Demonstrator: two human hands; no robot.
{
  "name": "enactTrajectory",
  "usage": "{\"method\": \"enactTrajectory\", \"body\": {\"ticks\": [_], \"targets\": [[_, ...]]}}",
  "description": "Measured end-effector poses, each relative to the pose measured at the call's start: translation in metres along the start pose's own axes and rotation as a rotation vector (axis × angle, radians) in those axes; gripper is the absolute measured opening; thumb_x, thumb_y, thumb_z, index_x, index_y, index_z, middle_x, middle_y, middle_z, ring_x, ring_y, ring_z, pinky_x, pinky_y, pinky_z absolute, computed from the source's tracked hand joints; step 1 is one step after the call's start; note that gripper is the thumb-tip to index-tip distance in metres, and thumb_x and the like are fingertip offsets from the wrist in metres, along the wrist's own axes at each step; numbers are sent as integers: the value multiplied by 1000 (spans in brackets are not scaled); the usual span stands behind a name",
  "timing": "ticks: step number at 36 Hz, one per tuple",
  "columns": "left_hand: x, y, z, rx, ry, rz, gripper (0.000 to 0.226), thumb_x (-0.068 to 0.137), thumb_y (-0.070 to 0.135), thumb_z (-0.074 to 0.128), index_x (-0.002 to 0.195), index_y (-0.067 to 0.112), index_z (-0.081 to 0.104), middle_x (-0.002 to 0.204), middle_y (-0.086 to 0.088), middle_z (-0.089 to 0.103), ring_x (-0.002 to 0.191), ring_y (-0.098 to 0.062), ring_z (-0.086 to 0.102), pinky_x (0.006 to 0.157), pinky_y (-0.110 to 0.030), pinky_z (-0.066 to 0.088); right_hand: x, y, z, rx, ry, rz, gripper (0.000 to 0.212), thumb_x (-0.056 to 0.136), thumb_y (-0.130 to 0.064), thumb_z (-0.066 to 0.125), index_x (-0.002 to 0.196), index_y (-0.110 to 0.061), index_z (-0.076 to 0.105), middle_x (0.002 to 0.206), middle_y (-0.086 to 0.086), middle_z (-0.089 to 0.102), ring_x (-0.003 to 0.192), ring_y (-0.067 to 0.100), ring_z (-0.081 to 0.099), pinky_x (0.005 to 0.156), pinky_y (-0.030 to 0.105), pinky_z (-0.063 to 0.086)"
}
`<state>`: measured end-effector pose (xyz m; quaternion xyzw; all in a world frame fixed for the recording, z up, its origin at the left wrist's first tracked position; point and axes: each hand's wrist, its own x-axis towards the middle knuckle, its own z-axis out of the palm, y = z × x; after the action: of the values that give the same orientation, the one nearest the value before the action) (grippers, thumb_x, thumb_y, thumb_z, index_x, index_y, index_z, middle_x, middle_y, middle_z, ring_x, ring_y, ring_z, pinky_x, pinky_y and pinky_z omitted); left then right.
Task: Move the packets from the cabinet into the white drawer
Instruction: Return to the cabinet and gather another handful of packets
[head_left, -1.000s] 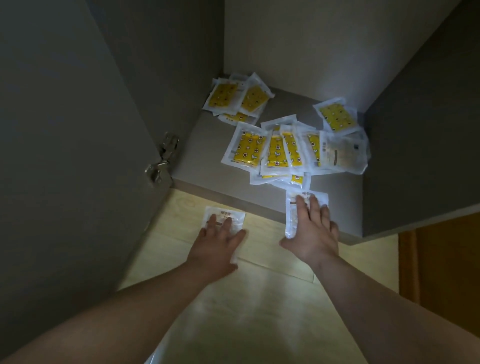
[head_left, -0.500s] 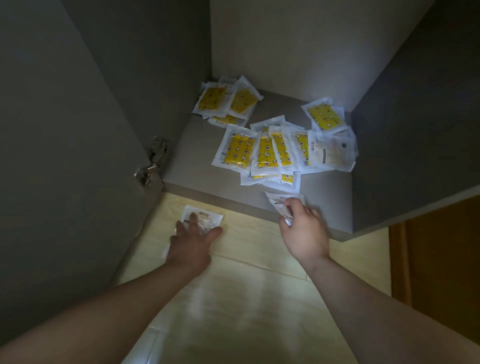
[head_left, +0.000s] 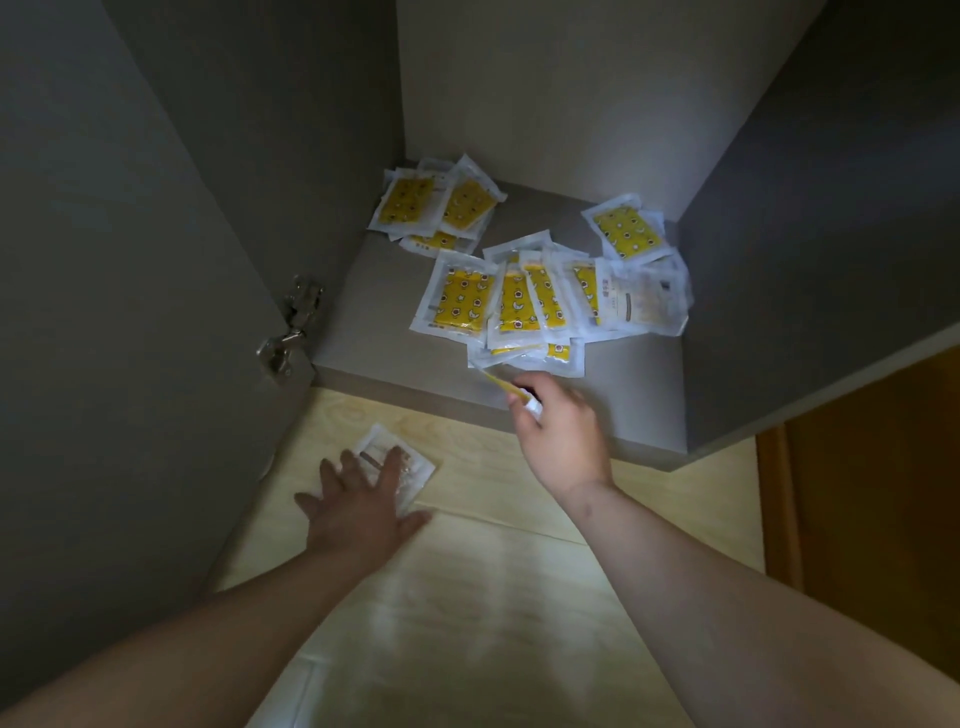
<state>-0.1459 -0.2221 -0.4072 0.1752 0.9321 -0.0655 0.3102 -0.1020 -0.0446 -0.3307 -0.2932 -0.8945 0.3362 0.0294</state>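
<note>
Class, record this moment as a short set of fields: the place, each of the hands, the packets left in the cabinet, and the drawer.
Place: open cabinet, grey shelf, door hinge at its left
Left hand: fingers spread flat on a white packet, pale wood floor below
Right hand: pinches a yellow packet edge-on at the shelf's front
Shelf packets: loose overlapping pile, mostly yellow side up
White drawer: not clearly in view
</note>
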Motion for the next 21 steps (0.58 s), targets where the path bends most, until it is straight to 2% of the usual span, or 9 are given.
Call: {"method": "enactTrajectory", "body": {"ticks": [3,5,6,8,11,13,15,18,21], "targets": [[4,1,2,99,85,-11,64,99,46,30,152,21,5,149,-36,10,136,-53,17,100,-59,33,-1,3,0,5,-1,-5,26,95,-24,50,119,-19,59,108,12,64,108,28,53,78,32,40],[9,-4,0,89,167,90,49,89,14,31,131,6,54,112,-49,49,97,-61,54,65,-57,53,-2,5,-1,11,8,-5,26,95,-24,49,119,-19,59,107,13,64,107,28,52,78,33,39],[15,-10,6,159,215,148,52,78,6,30,113,4,69,90,-47,57,74,-59,60,46,-51,52,-2,6,-2,11,11,-5,26,96,-23,49,119,-19,59,107,13,64,108,28,52,78,33,39],[31,-20,23,225,329,241,54,69,-1,28,97,2,74,75,-45,58,58,-57,59,34,-45,45,-2,7,-4,15,20,0,26,96,-23,49,119,-19,59,106,13,64,108,28,52,77,34,39],[26,-25,16,273,383,262,45,64,-4,36,89,-2,73,68,-44,56,49,-52,58,30,-40,42,0,11,-4,28,35,13,25,95,-24,49,118,-21,59,105,14,63,102,31,54,73,33,40],[11,-21,-3,303,370,240,36,57,-3,65,93,0,70,65,-33,58,45,-40,59,35,-32,44,1,14,-4,30,36,34,25,95,-25,48,118,-22,58,103,16,62,99,33,55,71,32,38],[6,-19,-20,224,282,229,44,82,11,63,124,11,54,97,-21,65,77,-35,67,58,-30,49,2,14,-3,39,46,39,25,95,-24,47,118,-22,58,102,17,62,97,35,55,68,32,36],[15,-19,-37,-85,154,126,41,97,13,36,136,24,43,127,-12,58,112,-31,58,83,-30,45,3,10,-4,76,62,40,27,96,-24,47,120,-22,57,99,18,62,90,34,54,67,32,36],[12,-13,-54,-759,-15,60,32,90,3,45,116,10,61,99,-18,66,88,-31,63,68,-27,48,6,2,-4,111,77,28,28,96,-23,47,123,-22,55,91,14,60,80,30,51,70,35,42]]}}
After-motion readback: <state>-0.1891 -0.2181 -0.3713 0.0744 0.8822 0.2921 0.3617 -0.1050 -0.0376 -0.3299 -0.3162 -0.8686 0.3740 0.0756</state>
